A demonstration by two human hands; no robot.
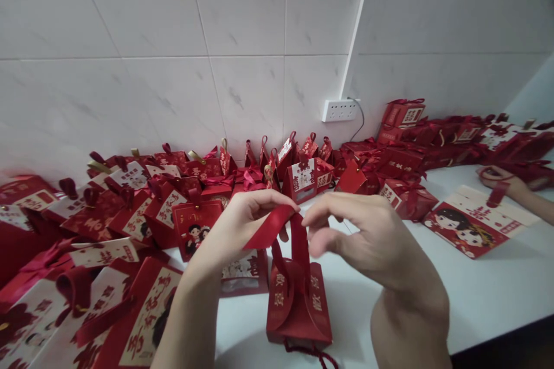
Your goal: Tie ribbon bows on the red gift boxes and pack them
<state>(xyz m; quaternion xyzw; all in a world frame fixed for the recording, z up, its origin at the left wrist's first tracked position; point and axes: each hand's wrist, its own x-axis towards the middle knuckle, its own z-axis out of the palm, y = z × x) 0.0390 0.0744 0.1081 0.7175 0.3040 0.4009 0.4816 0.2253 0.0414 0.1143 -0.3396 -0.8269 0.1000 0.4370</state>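
A small red gift box (298, 323) with gold characters stands on the white table, its two curved flaps folded together on top. From it rises a red ribbon (300, 245), looped upward. My left hand (253, 213) pinches the ribbon's top, and a loose end hangs across its fingers. My right hand (359, 228) is curled just right of the ribbon, with a gap between thumb and forefinger and the fingertips at the ribbon's edge. A dark red cord (309, 350) lies at the box's near side. Behind my left hand is a windowed box (244, 279), partly hidden.
Many decorated red boxes (95, 216) crowd the left and back of the white table (489, 300). Another person's hand (504, 181) is at the far right, near a flat printed box (467, 230). A power socket (340, 110) is on the tiled wall.
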